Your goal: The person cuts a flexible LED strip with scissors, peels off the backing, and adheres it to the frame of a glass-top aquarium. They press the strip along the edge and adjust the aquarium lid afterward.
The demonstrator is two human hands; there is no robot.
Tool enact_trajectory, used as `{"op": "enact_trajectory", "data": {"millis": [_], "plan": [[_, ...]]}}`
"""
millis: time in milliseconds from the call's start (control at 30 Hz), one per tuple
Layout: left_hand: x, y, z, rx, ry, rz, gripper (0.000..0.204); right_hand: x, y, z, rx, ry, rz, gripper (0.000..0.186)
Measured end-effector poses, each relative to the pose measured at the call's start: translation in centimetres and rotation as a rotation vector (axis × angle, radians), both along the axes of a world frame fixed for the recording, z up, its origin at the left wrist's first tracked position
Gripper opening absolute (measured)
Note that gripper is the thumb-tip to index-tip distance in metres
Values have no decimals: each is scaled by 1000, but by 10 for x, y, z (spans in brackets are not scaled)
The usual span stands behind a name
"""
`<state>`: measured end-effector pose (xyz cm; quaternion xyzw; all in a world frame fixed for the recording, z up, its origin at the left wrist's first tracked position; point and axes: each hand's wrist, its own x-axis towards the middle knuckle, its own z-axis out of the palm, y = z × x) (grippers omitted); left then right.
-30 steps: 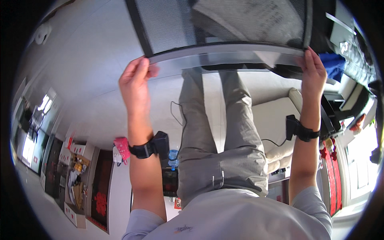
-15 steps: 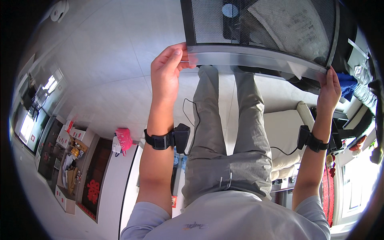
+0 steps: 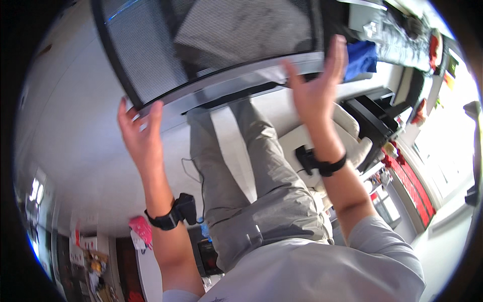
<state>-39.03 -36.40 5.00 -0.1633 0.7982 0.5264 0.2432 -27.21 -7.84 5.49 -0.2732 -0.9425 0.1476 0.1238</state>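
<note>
A black-framed mesh panel (image 3: 143, 48) reaches across the top of the view, with a grey, partly see-through strip (image 3: 241, 80) along its near edge. Through the mesh a pale flat piece (image 3: 241, 31) shows. My left hand (image 3: 142, 133) is by the panel's near left corner, its thumb and fingers spread and holding nothing; whether a fingertip touches the frame I cannot tell. Over the near right corner, my right hand (image 3: 318, 85) is raised with thumb and fingers apart, smeared a little by motion and gripping nothing.
Below the panel, my legs (image 3: 256, 136) stand on a pale floor (image 3: 75, 136). A cream padded seat (image 3: 297, 138) is to the right, beside a black piece of furniture (image 3: 370, 118). Blue cloth (image 3: 361, 59) lies past my right hand. A pink bag (image 3: 141, 230) is at lower left.
Both hands have let go of the panel's near corners and opened. The view has swung, so the panel now appears farther left and tilted.
</note>
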Motion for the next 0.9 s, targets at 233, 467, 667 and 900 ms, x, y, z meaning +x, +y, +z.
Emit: {"op": "enact_trajectory", "data": {"millis": [233, 467, 667, 900], "plan": [[7, 14, 2, -386, 253, -124, 103, -47, -90, 17, -237, -115, -90, 132], [9, 18, -9, -352, 228, -115, 106, -61, -113, 4, -277, -106, -80, 130], [8, 23, -6, -410, 262, -141, 108, -67, -124, -2, -254, -132, -86, 131], [-2, 29, -1, -418, 142, -120, 97, -57, -106, -6, -201, -122, -130, 134]]}}
